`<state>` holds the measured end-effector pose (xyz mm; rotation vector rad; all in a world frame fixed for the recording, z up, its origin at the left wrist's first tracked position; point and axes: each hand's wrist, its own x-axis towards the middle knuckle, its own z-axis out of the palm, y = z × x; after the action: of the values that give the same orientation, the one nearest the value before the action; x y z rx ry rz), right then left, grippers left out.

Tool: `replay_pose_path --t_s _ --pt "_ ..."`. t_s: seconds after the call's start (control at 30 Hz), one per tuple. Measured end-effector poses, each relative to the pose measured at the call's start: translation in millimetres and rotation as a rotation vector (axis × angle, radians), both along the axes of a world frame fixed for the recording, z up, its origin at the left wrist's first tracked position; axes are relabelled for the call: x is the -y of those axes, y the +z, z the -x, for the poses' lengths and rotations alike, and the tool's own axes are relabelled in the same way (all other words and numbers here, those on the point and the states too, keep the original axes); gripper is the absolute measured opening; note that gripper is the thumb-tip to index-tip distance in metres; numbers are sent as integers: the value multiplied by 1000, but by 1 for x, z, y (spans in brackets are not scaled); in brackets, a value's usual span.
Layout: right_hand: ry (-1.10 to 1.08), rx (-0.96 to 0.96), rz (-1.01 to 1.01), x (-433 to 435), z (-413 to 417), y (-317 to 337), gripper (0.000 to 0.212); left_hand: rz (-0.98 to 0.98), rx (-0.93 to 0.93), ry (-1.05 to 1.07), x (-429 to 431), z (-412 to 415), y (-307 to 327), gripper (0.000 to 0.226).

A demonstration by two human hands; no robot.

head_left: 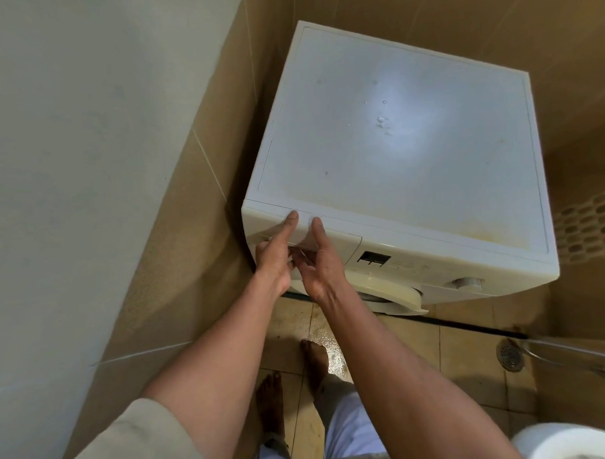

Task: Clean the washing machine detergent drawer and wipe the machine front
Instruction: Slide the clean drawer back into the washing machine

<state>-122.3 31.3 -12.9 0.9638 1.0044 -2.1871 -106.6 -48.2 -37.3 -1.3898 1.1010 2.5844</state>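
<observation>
A white, yellowed washing machine [411,150] stands in a tiled corner, seen from above. Its detergent drawer [335,240] sits closed at the left of the front panel. My left hand [276,252] and my right hand [317,259] are both at the drawer's front. Each thumb lies on the machine's top edge, and the fingers curl under the drawer's handle recess. The fingertips are hidden in the recess. To the right on the panel are a dark display [373,259] and a round dial [466,282]. The door [389,293] shows below, partly behind my right hand.
Tiled walls close in on the left, at the back and on the right. The floor [470,347] is wet tile with a round drain [510,354] and a hose [573,350]. My bare feet stand near the machine. A white toilet rim [576,443] is at the bottom right.
</observation>
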Motion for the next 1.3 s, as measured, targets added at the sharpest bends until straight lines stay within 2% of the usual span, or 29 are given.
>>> replay_pose_path --t_s 0.13,0.2,0.37,0.43,0.6,0.8,1.3 --pt "-18 -30 -59 3 -18 -7 73 15 -42 46 -4 -14 -7 46" --pt "-25 -36 -75 0 -32 -10 71 20 -39 63 -7 -28 -11 47" --pt "-14 -36 -61 -8 -75 -14 66 25 -4 58 -14 -70 -14 65" --pt "-11 -32 -52 -12 -94 -16 66 19 -9 51 -15 -90 -16 66" --pt "7 -59 -50 -19 -131 -17 50 25 -26 23 -15 -130 -18 61" --pt "-22 -26 -75 -18 -140 -14 47 64 -4 29 -19 -139 -14 46" --pt "-30 21 -68 -20 -123 -14 48 80 57 119 -27 -121 -16 41"
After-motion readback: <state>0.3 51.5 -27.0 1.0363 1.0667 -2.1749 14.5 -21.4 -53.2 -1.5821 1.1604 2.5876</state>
